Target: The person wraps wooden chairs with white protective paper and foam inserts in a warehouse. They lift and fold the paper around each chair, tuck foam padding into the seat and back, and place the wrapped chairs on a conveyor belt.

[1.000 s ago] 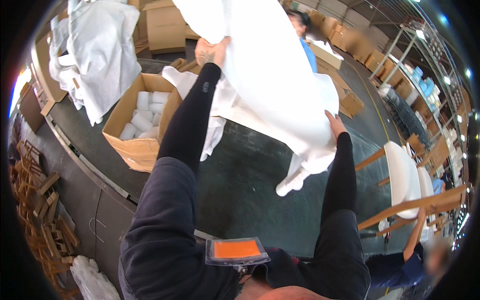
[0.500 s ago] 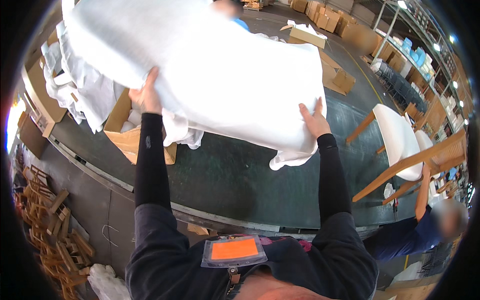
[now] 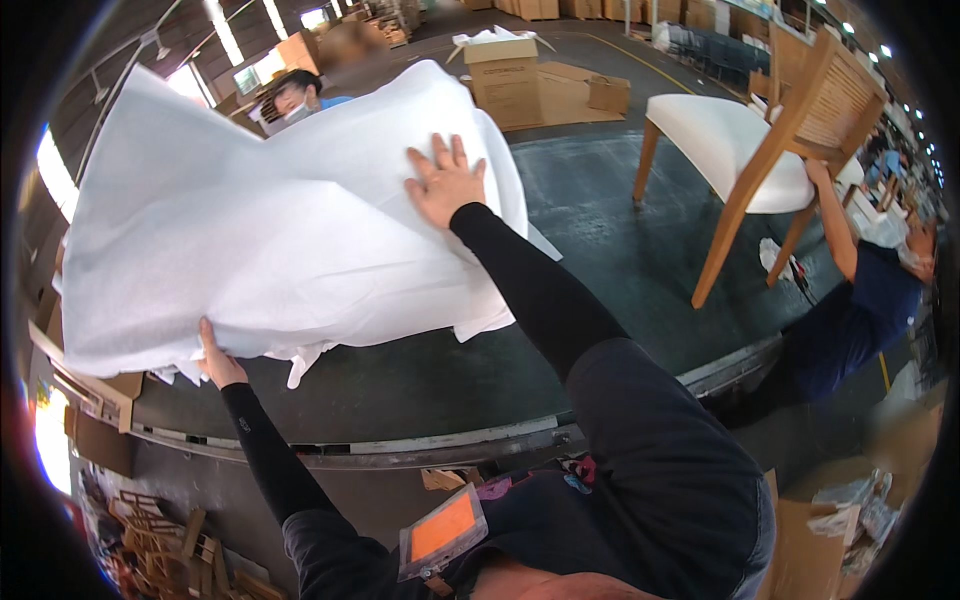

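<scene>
2 own hands on 1 white sheet point(image 3: 250, 270): left hand point(image 3: 222, 370), right hand point(image 3: 448, 190). Right of grip: 1 wooden chair point(image 3: 725, 150) in clear view, second seat point(image 3: 852, 173) partly hidden behind, 1 co-worker point(image 3: 845, 325). Beyond grip: 1 more person point(image 3: 298, 84), 1 open carton point(image 3: 502, 88); far cartons point(image 3: 588, 9) not countable. Below grip: 1 orange badge point(image 3: 442, 531), plus wood pieces point(image 3: 165, 552), piled, can't count.

A long dark-green worktable point(image 3: 575, 190) with a metal near edge point(image 3: 480, 441) runs left to right. A wooden chair point(image 3: 735, 160) with a white seat stands at its right; a small crumpled white piece point(image 3: 769, 255) lies by its legs. White sheeting point(image 3: 270, 240) spreads over the left, its contact hidden.
</scene>
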`<state>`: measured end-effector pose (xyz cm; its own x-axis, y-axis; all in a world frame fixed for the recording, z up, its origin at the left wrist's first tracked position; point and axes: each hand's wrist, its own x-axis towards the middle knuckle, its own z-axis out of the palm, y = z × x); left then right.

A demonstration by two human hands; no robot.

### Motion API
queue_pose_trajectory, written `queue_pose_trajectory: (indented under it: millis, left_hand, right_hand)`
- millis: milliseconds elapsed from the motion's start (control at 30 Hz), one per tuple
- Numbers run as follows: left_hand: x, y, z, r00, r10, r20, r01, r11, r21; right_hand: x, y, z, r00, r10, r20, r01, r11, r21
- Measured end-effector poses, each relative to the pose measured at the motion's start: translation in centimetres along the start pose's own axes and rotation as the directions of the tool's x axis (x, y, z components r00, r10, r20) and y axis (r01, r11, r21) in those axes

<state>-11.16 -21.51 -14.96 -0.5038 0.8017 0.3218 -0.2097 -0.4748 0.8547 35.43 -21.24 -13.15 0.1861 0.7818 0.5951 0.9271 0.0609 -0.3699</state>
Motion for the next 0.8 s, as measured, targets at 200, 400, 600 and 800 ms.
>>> queue_pose_trajectory:
  millis: [200, 400, 600, 800]
  left_hand:
    - [-2.6, 0.6, -4.7, 0.985, -0.072, 0.16, 0.137, 0.884, -0.447]
    - [-4.1, 0.0, -3.3, 0.992, -0.114, -0.062, 0.094, 0.959, -0.266]
    - [-2.3, -0.5, -1.6, 0.995, 0.074, -0.061, -0.082, 0.988, -0.133]
    - [-2.9, 0.5, -0.8, 0.976, 0.157, -0.152, -0.172, 0.98, -0.095]
  right_hand:
    - [-1.4, -1.7, -1.8, 0.996, 0.053, 0.068, -0.054, 0.998, 0.024]
    - [-0.8, -2.0, -1.2, 0.98, 0.16, 0.115, -0.16, 0.987, -0.009]
    - [3.4, -1.7, -2.2, 0.963, 0.232, 0.138, -0.215, 0.968, -0.127]
    - [-0.1, -4.2, 0.2, 0.992, -0.124, 0.031, 0.127, 0.986, -0.107]
